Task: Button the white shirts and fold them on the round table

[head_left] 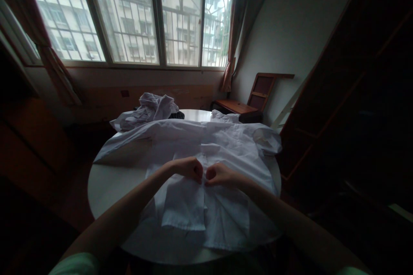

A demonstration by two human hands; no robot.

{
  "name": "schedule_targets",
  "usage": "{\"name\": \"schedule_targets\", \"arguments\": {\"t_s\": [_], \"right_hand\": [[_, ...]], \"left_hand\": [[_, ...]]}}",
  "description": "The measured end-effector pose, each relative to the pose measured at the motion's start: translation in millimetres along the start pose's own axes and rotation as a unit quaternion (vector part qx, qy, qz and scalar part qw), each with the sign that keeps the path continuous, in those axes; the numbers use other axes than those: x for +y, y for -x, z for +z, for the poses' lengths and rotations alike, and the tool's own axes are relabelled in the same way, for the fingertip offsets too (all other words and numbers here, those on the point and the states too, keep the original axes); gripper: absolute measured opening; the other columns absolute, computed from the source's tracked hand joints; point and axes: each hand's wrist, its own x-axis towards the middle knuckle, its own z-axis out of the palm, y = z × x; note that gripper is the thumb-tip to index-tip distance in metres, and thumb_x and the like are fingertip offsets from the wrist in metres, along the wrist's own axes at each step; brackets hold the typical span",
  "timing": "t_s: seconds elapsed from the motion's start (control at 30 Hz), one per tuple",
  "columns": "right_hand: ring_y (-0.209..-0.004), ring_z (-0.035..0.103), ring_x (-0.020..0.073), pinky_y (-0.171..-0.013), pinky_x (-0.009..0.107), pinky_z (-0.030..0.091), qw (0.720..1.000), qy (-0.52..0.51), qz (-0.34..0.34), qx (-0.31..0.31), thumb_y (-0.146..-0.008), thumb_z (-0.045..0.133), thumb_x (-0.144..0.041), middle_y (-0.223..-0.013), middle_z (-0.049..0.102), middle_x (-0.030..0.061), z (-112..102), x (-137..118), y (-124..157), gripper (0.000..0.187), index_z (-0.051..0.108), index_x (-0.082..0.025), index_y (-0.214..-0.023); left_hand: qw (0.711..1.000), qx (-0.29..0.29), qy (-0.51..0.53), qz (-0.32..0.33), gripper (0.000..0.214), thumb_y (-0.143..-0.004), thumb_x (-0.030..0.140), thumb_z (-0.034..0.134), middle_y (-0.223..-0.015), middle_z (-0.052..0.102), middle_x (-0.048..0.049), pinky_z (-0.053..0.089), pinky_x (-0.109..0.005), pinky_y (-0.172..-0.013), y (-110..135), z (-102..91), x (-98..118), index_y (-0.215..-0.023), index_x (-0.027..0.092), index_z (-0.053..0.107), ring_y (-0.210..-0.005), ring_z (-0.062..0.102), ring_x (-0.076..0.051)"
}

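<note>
A white shirt (226,146) lies spread out flat on a round white table (106,184), its collar end away from me. My left hand (189,168) and my right hand (219,175) meet over the shirt's front opening near the middle. Both hands are closed in a pinch on the shirt's front edges, fingertips almost touching each other. What sits between the fingertips is too small to make out.
A crumpled pile of white clothes (148,111) lies at the table's far edge, with something dark beside it. A wooden chair (254,99) stands beyond the table at the right. A dark wooden cabinet (355,94) fills the right side. Barred windows (135,13) run along the back wall.
</note>
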Motion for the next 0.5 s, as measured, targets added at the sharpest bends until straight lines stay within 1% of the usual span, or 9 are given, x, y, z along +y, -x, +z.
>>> {"name": "schedule_targets", "arguments": {"t_s": [0.1,0.23,0.3,0.4,0.47,0.5], "right_hand": [[-0.049,0.036,0.0051,-0.045,0.019,0.024,1.0,-0.012,-0.004,0.0,-0.063,0.061,-0.025,-0.05,0.043,-0.0059,0,1,0,0.014,0.057,-0.013,-0.057],[-0.048,0.037,0.0052,-0.045,0.018,0.024,1.0,0.001,0.023,0.018,-0.064,0.06,-0.025,-0.049,0.043,-0.0059,-9,-2,-1,0.015,0.056,-0.013,-0.057],[-0.048,0.037,0.0056,-0.044,0.018,0.025,0.998,0.012,0.034,0.048,-0.064,0.058,-0.024,-0.048,0.043,-0.0055,-17,-10,-1,0.014,0.055,-0.013,-0.057],[-0.05,0.04,0.0068,-0.046,0.018,0.026,0.989,0.057,0.03,0.132,-0.066,0.058,-0.023,-0.051,0.047,-0.0039,-26,-26,-2,0.014,0.055,-0.013,-0.057],[-0.053,0.043,0.0075,-0.048,0.019,0.027,0.983,0.085,0.018,0.165,-0.066,0.058,-0.023,-0.054,0.05,-0.0028,-24,-33,-3,0.013,0.055,-0.013,-0.057],[-0.054,0.044,0.0077,-0.048,0.019,0.027,0.982,0.091,0.013,0.162,-0.066,0.059,-0.023,-0.054,0.05,-0.0026,-21,-34,-5,0.013,0.056,-0.013,-0.058]], "left_hand": [[1.0,-0.008,-0.004,-0.003,0.016,-0.061,0.026,0.069,-0.053,0.054,0.0044,0.033,-0.017,-0.051,0,-0.4,0,-0.066,0.011,0.066,-0.051,0.042,-0.005],[1.0,-0.001,-0.013,-0.001,0.017,-0.06,0.027,0.069,-0.05,0.051,0.0051,0.031,-0.017,-0.05,1,-1.5,2,-0.065,0.011,0.066,-0.049,0.04,-0.004],[1.0,0.002,-0.014,-0.001,0.017,-0.06,0.027,0.069,-0.051,0.051,0.0047,0.031,-0.018,-0.049,2,-1.9,3,-0.066,0.011,0.066,-0.049,0.04,-0.005],[1.0,-0.005,-0.003,-0.007,0.019,-0.06,0.029,0.069,-0.053,0.053,0.0038,0.031,-0.018,-0.049,3,-2.0,4,-0.068,0.011,0.066,-0.049,0.042,-0.005],[1.0,-0.007,0.002,-0.008,0.02,-0.06,0.029,0.069,-0.053,0.053,0.0038,0.031,-0.018,-0.048,3,-1.7,3,-0.067,0.011,0.066,-0.048,0.041,-0.005],[1.0,-0.004,0.0,-0.007,0.019,-0.06,0.029,0.069,-0.052,0.052,0.0041,0.03,-0.018,-0.048,3,-1.6,2,-0.066,0.011,0.066,-0.048,0.04,-0.005]]}}
